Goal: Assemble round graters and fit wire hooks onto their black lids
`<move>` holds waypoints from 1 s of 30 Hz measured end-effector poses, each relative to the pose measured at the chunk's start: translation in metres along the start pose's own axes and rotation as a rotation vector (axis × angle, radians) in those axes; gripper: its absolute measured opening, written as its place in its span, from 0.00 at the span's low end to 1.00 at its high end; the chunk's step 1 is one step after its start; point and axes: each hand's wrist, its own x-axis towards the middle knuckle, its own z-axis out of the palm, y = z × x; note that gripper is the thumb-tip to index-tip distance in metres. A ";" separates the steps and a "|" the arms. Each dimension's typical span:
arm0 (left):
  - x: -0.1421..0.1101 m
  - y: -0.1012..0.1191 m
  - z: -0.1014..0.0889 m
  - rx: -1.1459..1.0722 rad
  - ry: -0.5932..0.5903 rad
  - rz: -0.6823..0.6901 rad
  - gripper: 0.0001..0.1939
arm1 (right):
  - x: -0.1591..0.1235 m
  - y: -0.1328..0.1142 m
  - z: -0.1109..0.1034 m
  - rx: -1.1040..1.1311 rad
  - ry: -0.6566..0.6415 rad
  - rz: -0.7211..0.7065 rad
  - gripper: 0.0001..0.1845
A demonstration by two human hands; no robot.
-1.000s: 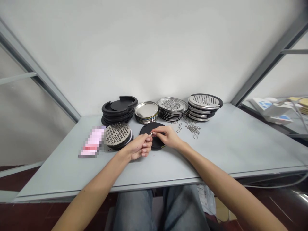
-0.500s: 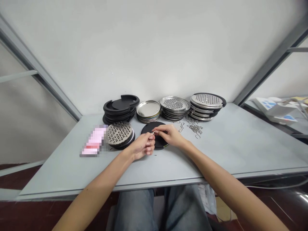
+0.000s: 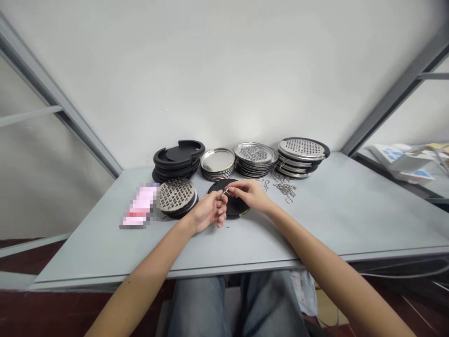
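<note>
1. Clip (image 3: 225, 192): small metal clip, held just above the black disc (image 3: 235, 213), between both hands, near the mid of the tabletop (image 3: 315, 224). Exact form too small to tell.
2. R hand (image 3: 249, 195): narrow pinch, fingertips on clip from the right, palm down, wrist toward front edge.
3. L hand (image 3: 208, 211): curled, fingers narrow & up at clip from the left. Can't tell if it grips clip too or only sits beside it.
4. Black disc: flat on tabletop under both hands, partly hidden, thin light edge at lower R rim.
5. Change vs 1 s ago: small. Hands stay close together over disc, clip stays in fingers, no big shift. Head view drifts a bit only. Same close work, no clip seen set on disc.
6. Just L of hands: perforated disc stack (image 3: 176, 195), black underneath.
7. Back row, L to R: black ring stack (image 3: 176, 157), plain steel tray stack (image 3: 217, 161), perforated steel stack (image 3: 253, 154), larger perforated stack w/ black rim (image 3: 301, 149).
8. R of hands: loose clips (image 3: 285, 189), small heap on tabletop.
9. Far L: pink item (image 3: 139, 206), pixelated, can't tell what. Below front edge: jeans (image 3: 238, 309).
</note>
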 end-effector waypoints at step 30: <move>0.001 -0.008 -0.006 0.794 0.552 0.836 0.11 | -0.002 -0.018 -0.003 0.204 -0.023 0.110 0.17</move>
